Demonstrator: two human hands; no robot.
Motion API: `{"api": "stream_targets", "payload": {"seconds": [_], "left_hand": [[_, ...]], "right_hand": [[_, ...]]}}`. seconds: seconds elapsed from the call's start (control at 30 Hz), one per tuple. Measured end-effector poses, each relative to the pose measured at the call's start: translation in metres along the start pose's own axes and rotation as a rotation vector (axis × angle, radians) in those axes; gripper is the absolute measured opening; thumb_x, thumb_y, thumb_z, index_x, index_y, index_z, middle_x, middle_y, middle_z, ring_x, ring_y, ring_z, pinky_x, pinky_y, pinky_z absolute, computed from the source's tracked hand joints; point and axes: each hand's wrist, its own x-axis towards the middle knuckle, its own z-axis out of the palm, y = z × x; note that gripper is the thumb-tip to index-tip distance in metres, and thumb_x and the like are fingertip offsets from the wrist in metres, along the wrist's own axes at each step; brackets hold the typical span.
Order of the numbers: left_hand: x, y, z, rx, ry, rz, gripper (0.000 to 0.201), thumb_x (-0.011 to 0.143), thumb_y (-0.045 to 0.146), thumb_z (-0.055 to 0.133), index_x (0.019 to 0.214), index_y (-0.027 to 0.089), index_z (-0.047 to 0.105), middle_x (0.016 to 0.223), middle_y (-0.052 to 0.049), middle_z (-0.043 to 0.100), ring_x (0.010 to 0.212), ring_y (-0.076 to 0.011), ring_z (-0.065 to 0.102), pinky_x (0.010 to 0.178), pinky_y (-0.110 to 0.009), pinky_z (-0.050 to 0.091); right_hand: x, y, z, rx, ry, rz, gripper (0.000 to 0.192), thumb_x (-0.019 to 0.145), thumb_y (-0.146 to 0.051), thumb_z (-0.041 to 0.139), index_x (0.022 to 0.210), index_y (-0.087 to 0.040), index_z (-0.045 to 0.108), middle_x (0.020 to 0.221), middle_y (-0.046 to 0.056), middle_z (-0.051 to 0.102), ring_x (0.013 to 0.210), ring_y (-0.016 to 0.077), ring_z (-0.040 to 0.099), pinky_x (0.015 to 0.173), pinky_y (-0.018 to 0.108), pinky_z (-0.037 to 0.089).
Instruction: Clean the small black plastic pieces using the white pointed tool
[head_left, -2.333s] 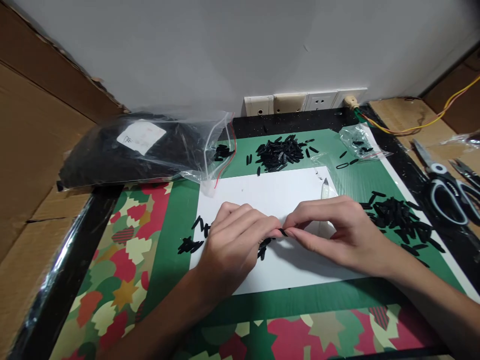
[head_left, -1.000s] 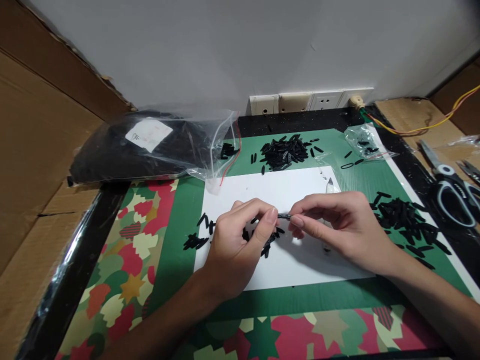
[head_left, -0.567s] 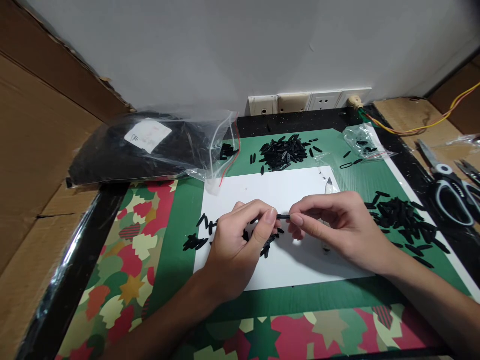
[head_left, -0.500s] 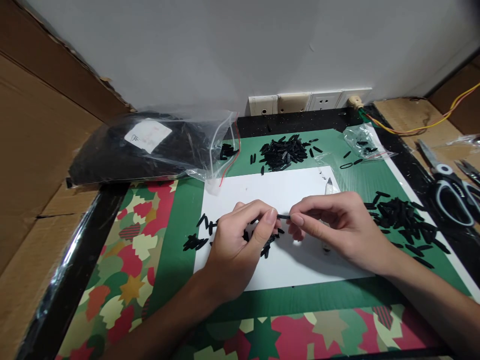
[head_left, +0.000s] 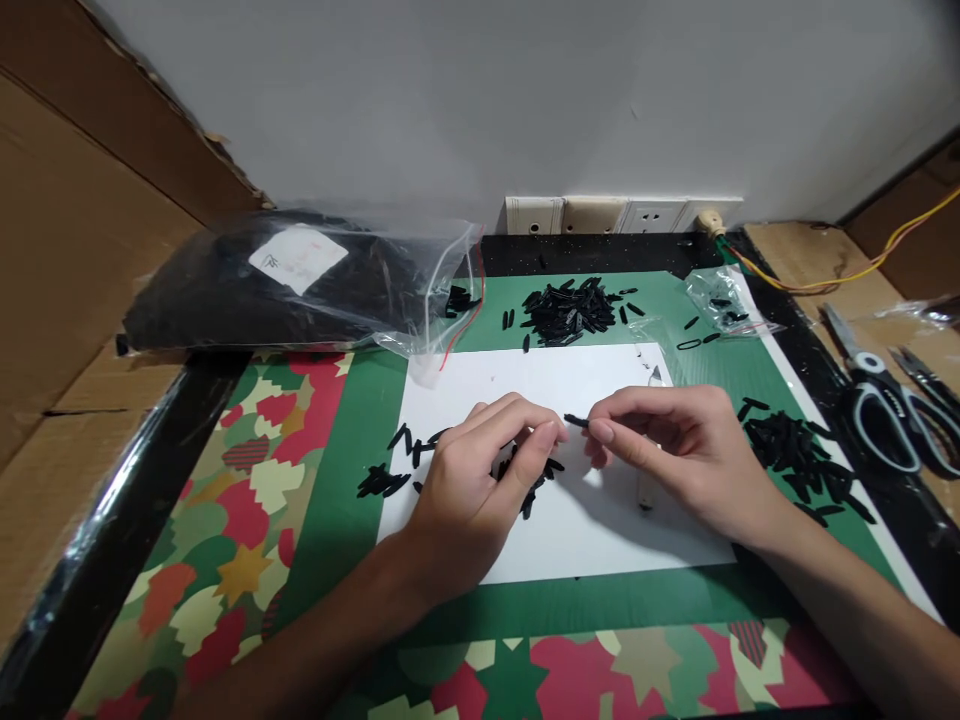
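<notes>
My right hand (head_left: 679,450) pinches a small black strip (head_left: 576,420) between thumb and index finger, its free end pointing left. Just left of that end, my left hand (head_left: 487,460) has thumb and index finger pressed together; whatever may be between them is hidden. Both hands are above a white sheet (head_left: 600,550). Beneath the left hand lies a loose pile of black pieces (head_left: 534,490), partly covered. A slim white tool with a grey pointed tip (head_left: 655,377) lies on the sheet, mostly behind my right hand.
Similar black pieces form a back pile (head_left: 574,312), a right pile (head_left: 799,450) and a small left cluster (head_left: 382,480). A large zip bag (head_left: 300,300) of black material stands at back left. Scissors (head_left: 885,415) lie right, near a small clear bag (head_left: 724,300) and wall sockets (head_left: 592,214).
The black strip has come away from my left fingertips and stays in my right hand, tilted slightly. A small gap now separates the hands. The camera view has shifted a little.
</notes>
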Motion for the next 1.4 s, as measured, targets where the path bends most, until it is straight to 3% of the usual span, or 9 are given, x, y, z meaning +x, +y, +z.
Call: {"api": "stream_targets", "payload": {"seconds": [0.1,0.2,0.33,0.43,0.67,0.77,0.8,1.03,1.4], "left_hand": [[0.0,0.0,-0.001,-0.032,0.002,0.02,0.025,0.113,0.022,0.052,0.094,0.02,0.069,0.086,0.003,0.069,0.08,-0.0114,0.062,0.079,-0.026,0.046],[-0.001,-0.001,-0.003,-0.044,0.011,0.067,0.023,0.111,0.021,0.054,0.093,0.02,0.069,0.084,0.003,0.069,0.08,-0.0118,0.063,0.08,-0.026,0.046],[0.0,-0.001,-0.007,-0.042,0.019,0.115,0.022,0.11,0.018,0.055,0.092,0.02,0.068,0.084,0.003,0.072,0.081,-0.0126,0.064,0.082,-0.028,0.046],[0.0,-0.001,-0.009,-0.025,0.028,0.146,0.021,0.109,0.017,0.056,0.092,0.02,0.068,0.083,0.003,0.072,0.08,-0.013,0.064,0.081,-0.028,0.047],[0.003,-0.005,-0.019,0.171,0.093,0.335,0.019,0.107,0.01,0.055,0.093,0.019,0.064,0.08,0.002,0.07,0.073,-0.0127,0.062,0.076,-0.03,0.046],[0.012,-0.014,-0.034,0.597,0.087,0.765,0.016,0.098,0.004,0.061,0.09,0.018,0.063,0.072,0.001,0.065,0.064,-0.0155,0.055,0.065,-0.035,0.037],[0.015,-0.016,-0.041,0.697,0.082,0.835,0.016,0.096,0.003,0.061,0.089,0.018,0.063,0.07,0.001,0.064,0.063,-0.0164,0.054,0.065,-0.036,0.037],[0.029,-0.023,-0.077,0.942,0.241,0.863,0.021,0.094,0.002,0.061,0.083,0.02,0.062,0.062,0.004,0.054,0.057,-0.0161,0.048,0.06,-0.036,0.034],[0.031,-0.025,-0.114,0.973,0.354,0.906,0.021,0.095,0.0,0.065,0.086,0.019,0.061,0.063,0.002,0.06,0.054,-0.016,0.047,0.059,-0.036,0.034]], "right_hand": [[0.005,0.007,-0.016,-0.346,0.17,0.037,0.026,0.099,-0.041,0.071,0.086,-0.02,0.08,0.077,0.003,0.079,0.066,0.0174,0.071,0.062,0.028,0.052],[0.009,0.016,-0.046,-0.853,0.463,0.107,0.027,0.094,-0.043,0.067,0.085,-0.021,0.081,0.077,0.005,0.079,0.064,0.0212,0.068,0.062,0.032,0.046],[0.013,0.03,-0.09,-1.049,0.783,0.176,0.037,0.092,-0.048,0.062,0.09,-0.018,0.083,0.075,0.012,0.077,0.068,0.0295,0.069,0.063,0.035,0.039],[0.014,0.04,-0.112,-1.102,0.897,0.215,0.045,0.091,-0.051,0.059,0.098,-0.015,0.085,0.083,0.017,0.08,0.075,0.0337,0.07,0.062,0.035,0.037],[0.016,0.051,-0.118,-1.024,0.816,0.179,0.048,0.093,-0.054,0.058,0.1,-0.016,0.085,0.077,0.013,0.078,0.068,0.0282,0.069,0.063,0.036,0.043],[0.015,0.05,-0.106,-0.955,0.713,0.129,0.043,0.093,-0.053,0.06,0.1,-0.019,0.084,0.076,0.009,0.078,0.066,0.0253,0.068,0.064,0.034,0.045],[0.015,0.049,-0.101,-0.938,0.679,0.116,0.041,0.093,-0.053,0.06,0.099,-0.02,0.084,0.076,0.008,0.078,0.065,0.0248,0.068,0.063,0.034,0.044],[0.034,0.042,-0.068,-0.859,0.41,0.045,0.025,0.102,-0.04,0.063,0.101,-0.021,0.079,0.089,0.005,0.079,0.07,0.019,0.069,0.071,0.032,0.052],[0.095,0.038,-0.077,-0.794,0.311,0.182,0.025,0.106,-0.037,0.072,0.12,-0.016,0.072,0.116,0.007,0.074,0.099,0.0209,0.074,0.087,0.04,0.064]]}}
